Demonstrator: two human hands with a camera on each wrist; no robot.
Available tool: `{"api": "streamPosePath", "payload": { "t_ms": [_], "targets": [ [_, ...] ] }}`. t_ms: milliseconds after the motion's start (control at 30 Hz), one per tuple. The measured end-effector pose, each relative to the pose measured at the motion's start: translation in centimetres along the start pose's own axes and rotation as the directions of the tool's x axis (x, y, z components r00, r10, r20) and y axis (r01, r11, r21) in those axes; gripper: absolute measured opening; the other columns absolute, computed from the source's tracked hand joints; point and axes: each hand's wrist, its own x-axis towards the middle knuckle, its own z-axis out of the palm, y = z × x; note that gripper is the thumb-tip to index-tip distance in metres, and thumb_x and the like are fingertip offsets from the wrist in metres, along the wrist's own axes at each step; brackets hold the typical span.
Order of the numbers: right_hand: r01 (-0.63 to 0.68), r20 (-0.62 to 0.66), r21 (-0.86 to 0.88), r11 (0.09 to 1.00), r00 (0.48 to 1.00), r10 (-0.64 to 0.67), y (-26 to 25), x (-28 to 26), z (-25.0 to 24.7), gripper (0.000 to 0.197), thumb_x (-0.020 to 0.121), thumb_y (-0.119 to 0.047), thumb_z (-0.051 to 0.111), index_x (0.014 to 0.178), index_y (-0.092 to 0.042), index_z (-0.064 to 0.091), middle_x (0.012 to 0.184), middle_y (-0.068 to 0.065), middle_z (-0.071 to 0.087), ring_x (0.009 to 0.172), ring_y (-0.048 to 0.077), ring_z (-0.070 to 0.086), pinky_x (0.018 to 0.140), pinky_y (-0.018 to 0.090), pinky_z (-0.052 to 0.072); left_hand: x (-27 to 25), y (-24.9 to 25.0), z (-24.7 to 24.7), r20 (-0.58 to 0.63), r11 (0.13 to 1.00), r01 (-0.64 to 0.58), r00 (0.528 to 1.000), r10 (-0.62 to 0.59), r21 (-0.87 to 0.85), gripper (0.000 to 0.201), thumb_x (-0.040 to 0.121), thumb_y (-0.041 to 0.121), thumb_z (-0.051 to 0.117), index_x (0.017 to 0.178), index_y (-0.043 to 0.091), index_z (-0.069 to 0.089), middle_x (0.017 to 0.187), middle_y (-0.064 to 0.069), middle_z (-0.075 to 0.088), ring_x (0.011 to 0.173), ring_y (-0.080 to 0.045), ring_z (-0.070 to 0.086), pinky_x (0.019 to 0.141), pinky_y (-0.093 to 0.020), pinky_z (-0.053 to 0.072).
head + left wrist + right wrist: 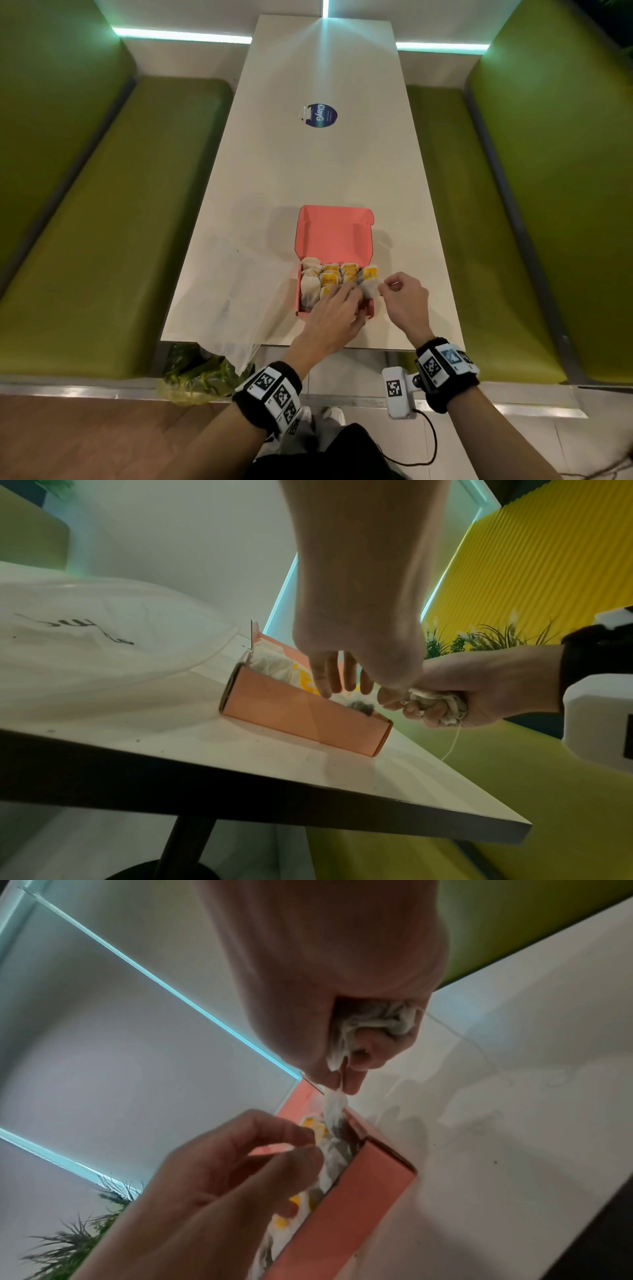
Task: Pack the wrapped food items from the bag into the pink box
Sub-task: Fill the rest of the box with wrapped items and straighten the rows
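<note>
**boxfan:** Packets [330, 278] in that pink box [334, 236] looked feather-light and squishy to me, thin white wrap with yellow print, probably crumpling at any squeeze. Most sat in rows inside the box, which was on the white table [308, 171] near the person's edge, lid flipped open away from them.

**wrapwatcher:** Agreed. The right hand [406, 299] had one wrapped item [436, 703] bunched up in curled fingers, thumb and forefinger pinching its twisted tail, right over the box's right wall. A loose thread [452, 744] hung from it. I'd guess gripping the fat middle beat pulling the tail, since that paper seemed likely to tear.

**boxfan:** Which way was it pointing?

**wrapwatcher:** From the right wrist view, its long axis ran from the fist down toward the box, tail end leading. The left hand [337, 310] reached in with fingers spread and mostly straight, touching the packed ones, gripping nothing as far as I could tell. The bag [226, 294] lay flat just left of the box.
</note>
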Motion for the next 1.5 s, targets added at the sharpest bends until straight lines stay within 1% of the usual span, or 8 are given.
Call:
{"api": "streamPosePath", "payload": {
  "t_ms": [333, 600, 767, 1000, 1133, 1233, 1367, 1500],
  "targets": [
    [0.059, 0.008, -0.18, 0.982, 0.998, -0.058, -0.8, -0.9, 0.2, 0.017, 0.088, -0.041, 0.067, 0.088, -0.024, 0.063, 0.082, -0.006, 0.066, 0.081, 0.018, 0.06, 0.071, 0.033, 0.049, 0.6, -0.5, 1.1, 0.076, 0.969, -0.064, 0.996, 0.047, 0.237, 0.036, 0.092, 0.044, 0.046, 0.114, 0.021, 0.062, 0.115, 0.001, 0.061, 0.101, -0.025, 0.052, 0.082, -0.038, 0.042],
    [0.442, 0.204, -0.521, 0.73, 0.895, -0.396, -0.1, -1.4, 0.9, 0.02, 0.104, -0.037, 0.039, 0.121, -0.026, 0.044, 0.096, -0.001, 0.05, 0.08, 0.025, 0.06, 0.061, 0.039, 0.051, 0.9, -0.5, 1.3, 0.138, 0.956, -0.078, 0.99, 0.04, 0.283, 0.047, 0.091, 0.049, 0.035, 0.113, 0.02, 0.065, 0.115, 0.002, 0.064, 0.102, -0.025, 0.05, 0.082, -0.039, 0.041],
    [0.445, 0.228, -0.583, 0.679, 0.892, -0.39, -0.3, -0.7, 0.8, 0.024, 0.105, -0.034, 0.035, 0.109, -0.018, 0.053, 0.098, 0.001, 0.048, 0.079, 0.024, 0.058, 0.061, 0.04, 0.052, 0.9, -0.1, 0.9, 0.039, 0.972, -0.046, 0.999, 0.038, 0.23, 0.036, 0.091, 0.044, 0.041, 0.101, 0.018, 0.063, 0.109, 0.0, 0.066, 0.098, -0.025, 0.052, 0.078, -0.039, 0.042],
    [0.44, 0.248, -0.58, 0.685, 0.897, -0.366, -0.4, -0.5, 0.8, 0.024, 0.104, -0.033, 0.039, 0.111, -0.019, 0.058, 0.102, 0.0, 0.05, 0.082, 0.023, 0.059, 0.067, 0.041, 0.054, 0.9, -0.1, 1.0, 0.096, 0.974, -0.035, 0.995, 0.014, 0.222, 0.042, 0.093, 0.043, 0.036, 0.117, 0.019, 0.06, 0.117, -0.002, 0.061, 0.102, -0.026, 0.05, 0.081, -0.039, 0.041],
    [0.377, 0.138, -0.375, 0.847, 0.926, -0.352, -1.1, -0.9, -0.1, 0.019, 0.1, -0.039, 0.05, 0.109, -0.026, 0.061, 0.096, -0.004, 0.054, 0.08, 0.016, 0.057, 0.07, 0.037, 0.051, 0.6, 0.0, 0.5, 0.042, 0.992, -0.025, 0.999, 0.02, 0.126, 0.037, 0.092, 0.04, 0.039, 0.11, 0.019, 0.063, 0.12, -0.001, 0.062, 0.105, -0.026, 0.05, 0.085, -0.04, 0.044],
    [0.332, -0.03, 0.095, 0.939, 0.943, -0.33, -2.1, -1.6, -1.0, 0.016, 0.102, -0.032, 0.047, 0.1, -0.023, 0.061, 0.084, -0.004, 0.06, 0.07, 0.008, 0.054, 0.066, 0.028, 0.046, 0.4, 0.1, -0.6, -0.041, 1.0, 0.022, 0.999, -0.021, 0.021, 0.038, 0.091, 0.04, 0.04, 0.108, 0.016, 0.065, 0.123, -0.001, 0.062, 0.11, -0.027, 0.049, 0.093, -0.039, 0.042],
    [0.02, 0.081, 0.639, 0.769, 0.992, -0.093, -4.3, -2.2, -1.9, 0.04, 0.107, -0.037, 0.027, 0.11, -0.014, 0.059, 0.078, 0.005, 0.054, 0.063, 0.011, 0.051, 0.058, 0.027, 0.043, -0.1, 1.4, -2.9, -0.136, 0.952, 0.094, 0.981, -0.139, -0.29, 0.035, 0.092, 0.039, 0.047, 0.116, 0.016, 0.061, 0.114, 0.002, 0.059, 0.108, -0.019, 0.048, 0.088, -0.032, 0.042],
    [-0.165, 0.23, 0.818, 0.551, 0.972, -0.051, -6.0, -2.2, -1.6, 0.057, 0.104, -0.053, 0.021, 0.116, -0.012, 0.058, 0.076, 0.002, 0.057, 0.059, 0.013, 0.055, 0.052, 0.027, 0.043, 0.3, 2.6, -4.5, -0.135, 0.848, 0.131, 0.963, -0.231, -0.513, 0.034, 0.093, 0.044, 0.055, 0.119, 0.023, 0.058, 0.105, 0.012, 0.053, 0.097, -0.008, 0.05, 0.084, -0.025, 0.044]
  ]
}}
